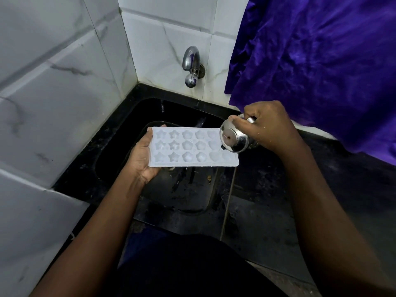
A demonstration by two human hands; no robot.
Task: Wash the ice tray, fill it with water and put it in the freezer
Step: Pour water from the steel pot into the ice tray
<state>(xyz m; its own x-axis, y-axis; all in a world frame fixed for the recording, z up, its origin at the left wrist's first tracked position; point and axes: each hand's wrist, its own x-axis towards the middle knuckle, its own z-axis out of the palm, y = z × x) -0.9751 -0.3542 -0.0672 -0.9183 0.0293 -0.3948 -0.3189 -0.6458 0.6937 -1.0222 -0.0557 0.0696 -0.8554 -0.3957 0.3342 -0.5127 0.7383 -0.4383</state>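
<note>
Ice tray (192, 146) position: held roughly level above the black sink (188, 194), long axis running left to right, cavities facing up. The left hand (141, 155) supports the tray's left end, with the grip clasped round that short edge. The right hand (267, 127) has its grip clenched round a small steel cup (234, 139), which is tipped on its side with its mouth over the right end of the tray. Judged progress: the filling step is in hand. Washing appears complete, since the tray looks clean and no soap or sponge is in view. A glint in at least one middle-row cavity suggests water, but how many cavities are filled cannot be told. No stream from the cup can be made out. Steps left: top up all cavities, then carry the tray to the freezer, which is not in view. The wall tap (191, 65) above the sink shows no running water. A purple cloth (310, 61) hangs at the right, close behind the right hand, over the black table (267, 211). White tiled wall (53, 82) closes in the left side. Likely risk: a one-handed hold at the tray's end may let it tilt and spill.
</note>
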